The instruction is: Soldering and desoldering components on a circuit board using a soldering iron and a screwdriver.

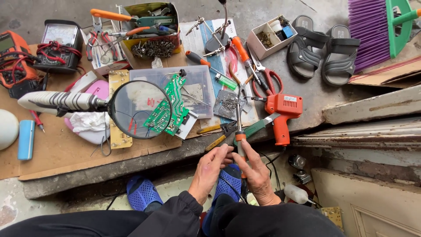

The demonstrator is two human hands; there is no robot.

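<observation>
**Both hands close on a soldering iron at the edge of a cluttered workbench slab**

Hands meet low at the front edge of the concrete slab (109,169): the left hand (209,169) curls its fingers and pinches its fingertips against the orange-handled soldering iron (239,125), while the right hand (254,169) wraps the handle from the other side with its forefinger stretched along it. The iron stands nearly upright, its metal tip pointing away from the person, above a small dark square tray of solder scraps (226,105).

Just right of the iron lies an orange pistol-shaped soldering gun (283,114) near the slab's front edge. Yellow-handled pliers (217,134) rest just left of the hands. Further left, a round magnifying glass with a striped handle (131,109) hangs over a green printed circuit board (169,107), which lies on a clear plastic box lid (197,87). Red-handled scissors (265,77) lie behind the soldering gun.

Toward the far edge stand an open tin of screws and tools (153,37) and a small cardboard box of parts (267,37). Two meters, one orange (13,57) and one black (59,44), sit at the far left corner. Black sandals (324,52) and a purple broom (372,30) lie at the far right. Blue slippers (142,193) show below the slab.
</observation>
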